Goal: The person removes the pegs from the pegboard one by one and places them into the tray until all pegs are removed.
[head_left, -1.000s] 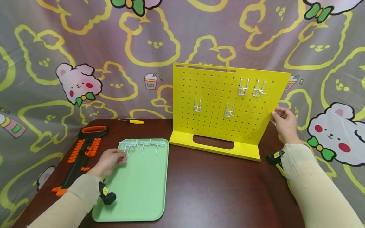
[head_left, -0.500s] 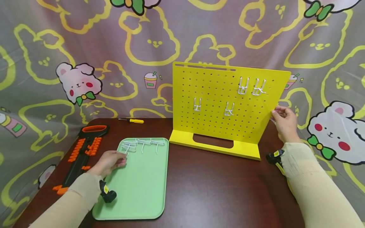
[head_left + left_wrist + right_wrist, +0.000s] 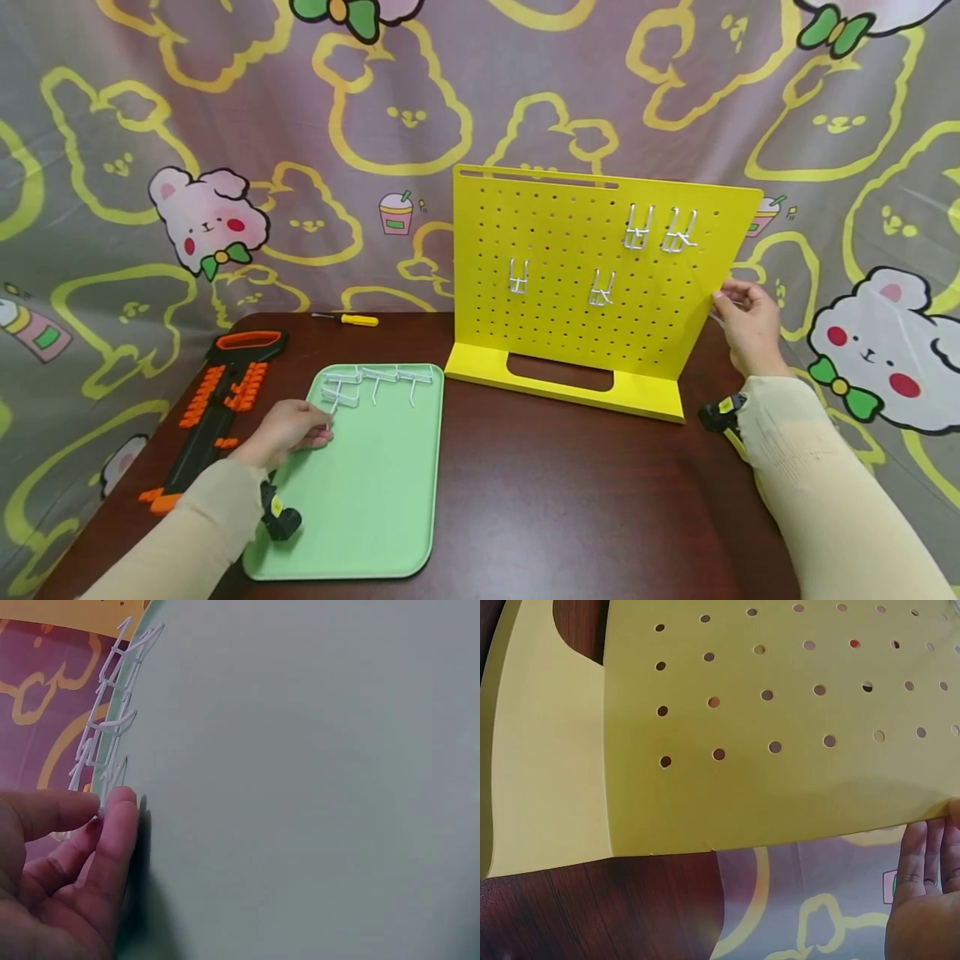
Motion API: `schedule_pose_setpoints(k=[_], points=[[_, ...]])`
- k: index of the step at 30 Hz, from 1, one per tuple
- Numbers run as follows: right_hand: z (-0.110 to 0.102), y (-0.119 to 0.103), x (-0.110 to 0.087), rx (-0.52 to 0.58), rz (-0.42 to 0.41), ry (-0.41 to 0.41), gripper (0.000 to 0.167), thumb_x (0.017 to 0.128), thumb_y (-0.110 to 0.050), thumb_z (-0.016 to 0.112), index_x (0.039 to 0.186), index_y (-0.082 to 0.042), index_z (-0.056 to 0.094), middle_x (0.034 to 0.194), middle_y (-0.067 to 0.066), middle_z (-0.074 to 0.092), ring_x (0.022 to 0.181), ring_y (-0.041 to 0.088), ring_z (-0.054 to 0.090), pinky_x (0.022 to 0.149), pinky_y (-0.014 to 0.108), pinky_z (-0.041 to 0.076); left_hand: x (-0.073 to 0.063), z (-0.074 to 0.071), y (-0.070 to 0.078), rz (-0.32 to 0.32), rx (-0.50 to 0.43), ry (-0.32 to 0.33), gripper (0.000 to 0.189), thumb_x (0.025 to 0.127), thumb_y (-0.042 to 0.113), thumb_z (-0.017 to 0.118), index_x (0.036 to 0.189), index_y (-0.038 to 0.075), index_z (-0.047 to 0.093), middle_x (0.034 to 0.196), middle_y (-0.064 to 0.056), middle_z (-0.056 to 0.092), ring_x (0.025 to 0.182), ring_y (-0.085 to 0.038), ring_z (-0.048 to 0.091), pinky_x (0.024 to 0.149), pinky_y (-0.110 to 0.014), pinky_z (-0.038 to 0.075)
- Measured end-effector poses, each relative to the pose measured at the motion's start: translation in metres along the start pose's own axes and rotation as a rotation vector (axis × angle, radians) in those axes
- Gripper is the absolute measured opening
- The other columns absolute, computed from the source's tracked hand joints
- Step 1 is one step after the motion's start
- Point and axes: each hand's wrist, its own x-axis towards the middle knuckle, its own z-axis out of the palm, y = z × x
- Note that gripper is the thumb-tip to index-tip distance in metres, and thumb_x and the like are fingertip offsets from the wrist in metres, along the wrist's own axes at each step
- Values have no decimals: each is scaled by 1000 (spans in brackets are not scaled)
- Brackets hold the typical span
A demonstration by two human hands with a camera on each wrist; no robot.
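- Left hand pinches a white wire hook by its prong; the frame lies just beyond the fingertips, over the green tray.
- Probably light, stiff, smooth — apt to twist; the prong seems a good hold.
- Right hand grips the yellow pegboard edge — likely rigid.

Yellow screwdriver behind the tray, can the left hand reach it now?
Probably yes: nothing covers the yellow screwdriver, though the left hand pinches a white hook and would likely free itself first.

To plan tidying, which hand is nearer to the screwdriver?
Left: the left hand is in front of the screwdriver, slightly left; the right hand is far right, touching the pegboard.
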Motion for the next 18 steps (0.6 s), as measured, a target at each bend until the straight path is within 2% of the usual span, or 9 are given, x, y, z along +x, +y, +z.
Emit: schedule_pose_setpoints(k=[6, 10, 14, 18], points=[[3, 1, 0, -14, -11, -10, 12, 104, -10, 60, 107, -22, 60, 108, 0, 55, 93, 6, 56, 73, 8, 52, -4, -10, 4, 27, 70, -14, 23, 105, 7, 58, 110, -15, 56, 84, -12, 67, 71, -16, 67, 67, -28, 61], [3, 1, 0, -32, -18, -10, 12, 105, -12, 60, 108, -23, 59, 106, -2, 53, 94, 5, 56, 73, 8, 52, -6, -15, 13, 68, 84, -18, 27, 107, 11, 55, 112, -16, 55, 89, -14, 67, 73, -17, 68, 68, -29, 61], [1, 0, -1, -9, -10, -10, 12, 105, -10, 59, 107, -22, 59, 107, -1, 53, 93, 6, 56, 73, 8, 52, -5, -8, 36, 137, 85, -28, 30, 108, 15, 55, 115, -15, 55, 95, -15, 67, 80, -18, 69, 74, -32, 62], [-1, 0, -1, 11, -5, -9, 13, 104, -9, 60, 106, -21, 59, 107, 0, 54, 93, 7, 56, 72, 8, 52, -1, 12, 75, 228, 26, -48, 34, 108, 18, 55, 122, -13, 54, 99, -13, 66, 83, -16, 69, 78, -32, 62]])
